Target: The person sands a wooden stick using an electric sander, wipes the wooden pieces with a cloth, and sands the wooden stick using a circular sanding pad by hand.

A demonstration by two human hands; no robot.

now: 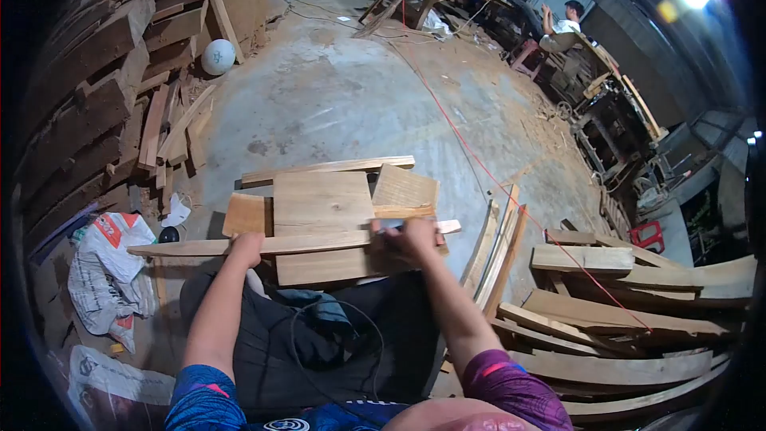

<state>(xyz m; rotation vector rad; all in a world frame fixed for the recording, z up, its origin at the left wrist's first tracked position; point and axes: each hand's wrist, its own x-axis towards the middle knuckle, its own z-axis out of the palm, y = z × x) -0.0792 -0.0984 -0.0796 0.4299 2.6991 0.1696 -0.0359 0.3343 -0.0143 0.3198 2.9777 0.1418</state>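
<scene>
A long, pale wooden strip (319, 242) lies crosswise in front of me, over a wide wooden board (323, 201). My left hand (246, 250) is closed around the strip left of the board. Near the strip's right end, my right hand (418, 239) grips a small block-like tool (374, 227) with reddish-brown ends. The fingers cover most of this tool, so its exact kind is hidden. Beside the board sit a brown wood block (247, 215) on the left and a grained block (405, 188) on the right. Another narrow wood strip (327, 169) lies behind them.
Stacked timber (104, 112) lines the left, near a pale ball (218, 57). A white sack (112, 271) lies at my left. Curved wood pieces (614, 363) are piled at right. A red cord (455, 124) crosses the floor. Another person (563, 28) sits far right by machinery.
</scene>
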